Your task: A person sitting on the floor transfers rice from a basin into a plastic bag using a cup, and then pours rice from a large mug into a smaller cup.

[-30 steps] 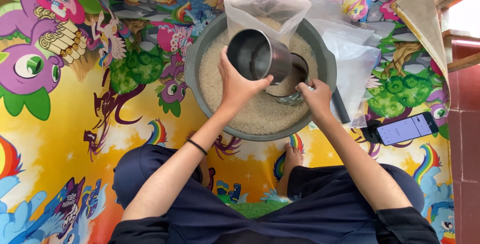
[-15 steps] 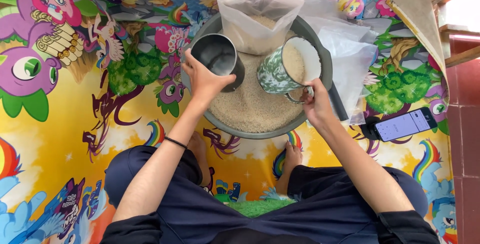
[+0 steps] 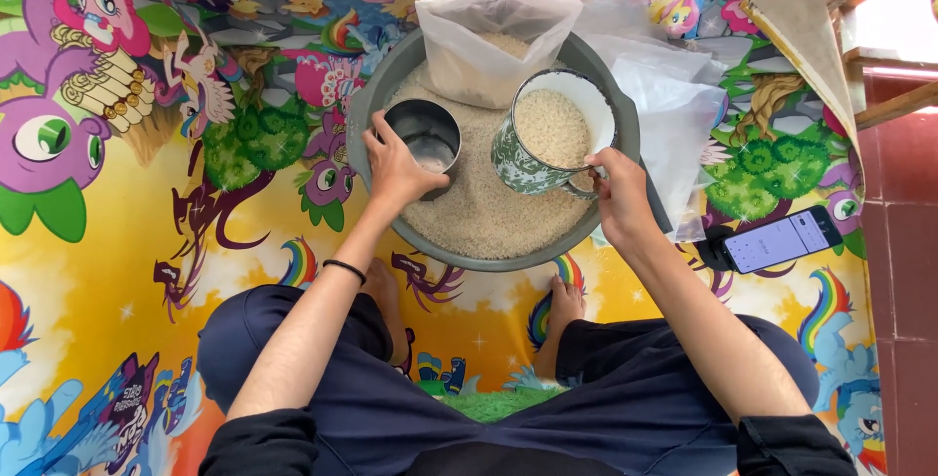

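Left hand reaches forward over the near rim of the grey basin, fingers curled around the steel cup, which sits mouth-up on the rice at the basin's left side. Right hand comes in from the right, wrist bent, fingers closed on the handle of the patterned green mug (brimful of rice, tilted slightly toward the person), held above the rice bed. One clear bag of rice stands open at the far rim. Count: one basin, two cups, one filled bag, loose empty bags at the right, one phone on the cartoon-printed mat. Two bare feet just below the basin.
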